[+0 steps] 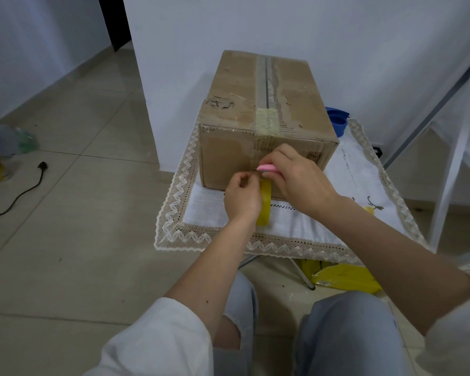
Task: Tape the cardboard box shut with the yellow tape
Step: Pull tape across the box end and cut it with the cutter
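A closed cardboard box (pixel 261 104) stands on a small table covered with a white lace-edged cloth (pixel 358 185). A strip of yellowish tape (pixel 266 122) runs over the box's near top edge and down its front face. My left hand (pixel 240 199) grips the yellow tape roll (pixel 265 203) in front of the box and pinches the tape near the top of the roll. My right hand (pixel 296 180) holds a pink cutter (pixel 266 168) against the tape at the box's front face.
A blue tape dispenser (pixel 337 120) sits behind the box on the right. Yellow bags (pixel 342 278) lie on the floor under the table. A black cable with a plug (pixel 42 166) crosses the tiled floor at left. A white frame (pixel 445 158) stands at right.
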`<state>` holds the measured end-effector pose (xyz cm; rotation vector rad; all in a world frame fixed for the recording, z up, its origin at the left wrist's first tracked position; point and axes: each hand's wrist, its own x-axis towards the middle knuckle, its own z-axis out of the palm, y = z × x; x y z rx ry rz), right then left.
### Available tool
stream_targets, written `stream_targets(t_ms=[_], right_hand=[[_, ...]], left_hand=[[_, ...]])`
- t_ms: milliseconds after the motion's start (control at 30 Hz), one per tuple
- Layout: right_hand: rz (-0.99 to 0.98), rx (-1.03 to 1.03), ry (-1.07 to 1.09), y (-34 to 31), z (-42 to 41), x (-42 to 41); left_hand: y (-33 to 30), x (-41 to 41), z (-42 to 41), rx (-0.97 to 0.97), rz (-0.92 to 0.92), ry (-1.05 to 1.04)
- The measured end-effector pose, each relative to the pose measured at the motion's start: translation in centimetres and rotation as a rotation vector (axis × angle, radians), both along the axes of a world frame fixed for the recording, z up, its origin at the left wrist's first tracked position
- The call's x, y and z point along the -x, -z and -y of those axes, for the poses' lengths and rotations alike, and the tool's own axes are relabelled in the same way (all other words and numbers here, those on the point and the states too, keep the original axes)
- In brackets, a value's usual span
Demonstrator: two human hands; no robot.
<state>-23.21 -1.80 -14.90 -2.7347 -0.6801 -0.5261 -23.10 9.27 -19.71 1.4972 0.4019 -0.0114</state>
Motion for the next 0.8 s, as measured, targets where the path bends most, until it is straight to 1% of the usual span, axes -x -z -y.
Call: stream_targets(t_ms=[433,800], right_hand=[[-0.054,0.010,0.018,-0.4,-0.8,-0.6],[-0.014,0.126,0.014,-0.7,-1.4,-0.8]], left_hand=[[0.1,0.0,-0.1,0.013,-0.010,0.001],[0.0,0.0,-0.1,0.042,-0.036,-0.003]])
